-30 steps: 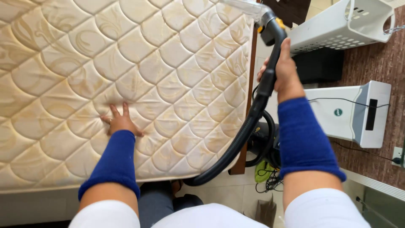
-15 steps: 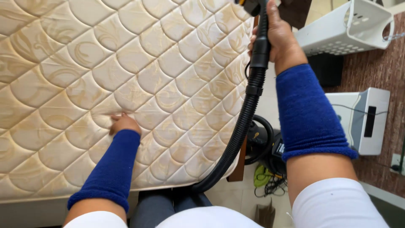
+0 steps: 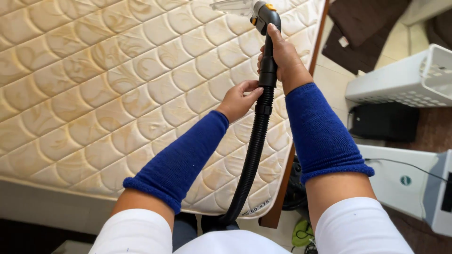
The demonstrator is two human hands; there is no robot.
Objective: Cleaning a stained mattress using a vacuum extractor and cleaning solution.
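The black vacuum handle (image 3: 269, 56), up at 1 o'clock over the mattress (image 3: 94, 94), is gripped by the right hand (image 3: 282, 59); the hose (image 3: 254, 146) is pinched by left hand (image 3: 238, 99) fingers, probably for steadying.

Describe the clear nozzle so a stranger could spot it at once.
Start at the big cream quilted mattress and look to its top right part, where the right hand grips a black wand. Follow the wand up past its yellow button; the nozzle sits at the tip, over the mattress. It alone is see-through; the ribbed hose below is black.
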